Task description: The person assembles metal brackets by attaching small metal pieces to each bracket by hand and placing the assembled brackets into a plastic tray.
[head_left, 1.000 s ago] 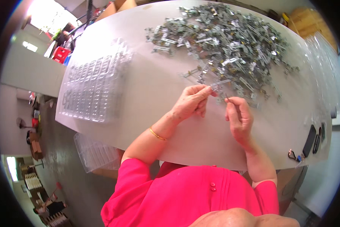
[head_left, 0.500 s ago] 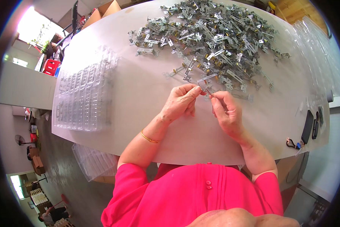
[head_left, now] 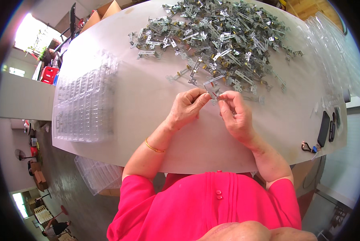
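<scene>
Both hands meet over the near edge of a large heap of small metal brackets [head_left: 228,44], some with brass-coloured parts. My left hand [head_left: 186,107] is closed, thumb and forefinger pinched on a thin silver metal bracket [head_left: 213,84]. From the other side my right hand [head_left: 237,116] pinches at the same bracket with thumb and forefinger, its other fingers curled. A reddish bit shows between the fingertips; it is too small to name. Just beyond the hands, loose brackets lie at the heap's near edge, one of them a longer piece [head_left: 195,70].
Stacked clear plastic trays [head_left: 85,104] stand on the white table [head_left: 144,120] at left, with another clear tray [head_left: 97,174] below the table edge. Clear plastic sheeting [head_left: 334,56] lies at right. Nearer are a black phone-like object [head_left: 324,128] and a small dark tool [head_left: 307,147].
The bracket between the hands has turned and shows more of its frame and the reddish bit. My right fingertips have shifted slightly up along it. The whole view has shifted a little.
</scene>
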Available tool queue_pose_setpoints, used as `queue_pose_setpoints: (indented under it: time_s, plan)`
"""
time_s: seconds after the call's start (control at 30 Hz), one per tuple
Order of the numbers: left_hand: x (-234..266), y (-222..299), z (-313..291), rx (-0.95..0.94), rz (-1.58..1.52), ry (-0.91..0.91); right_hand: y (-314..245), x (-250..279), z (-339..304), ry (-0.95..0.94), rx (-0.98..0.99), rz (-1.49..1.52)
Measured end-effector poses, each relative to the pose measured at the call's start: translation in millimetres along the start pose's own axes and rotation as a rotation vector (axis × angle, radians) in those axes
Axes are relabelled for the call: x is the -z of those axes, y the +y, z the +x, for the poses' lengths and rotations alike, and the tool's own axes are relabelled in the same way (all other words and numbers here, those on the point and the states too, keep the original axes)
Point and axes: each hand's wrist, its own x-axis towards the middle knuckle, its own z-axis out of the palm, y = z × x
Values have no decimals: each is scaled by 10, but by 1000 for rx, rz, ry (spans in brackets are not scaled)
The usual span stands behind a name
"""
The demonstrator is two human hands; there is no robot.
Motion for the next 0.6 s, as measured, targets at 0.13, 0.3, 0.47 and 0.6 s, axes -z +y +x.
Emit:
queue_pose_setpoints:
  time_s: [0.13,0.3,0.47,0.6]
  plan:
    - [-9,-106,19,-138,181,9,-66,-2,16,-21,-45,51]
    - [-32,-125,33,-278,309,6,-43,10,8,-46,-55,-13]
    - [-55,-129,22,-382,406,26,-103,20,64,24,159,-235]
    - [-67,-175,27,-492,421,-25,-135,23,78,128,305,-217]
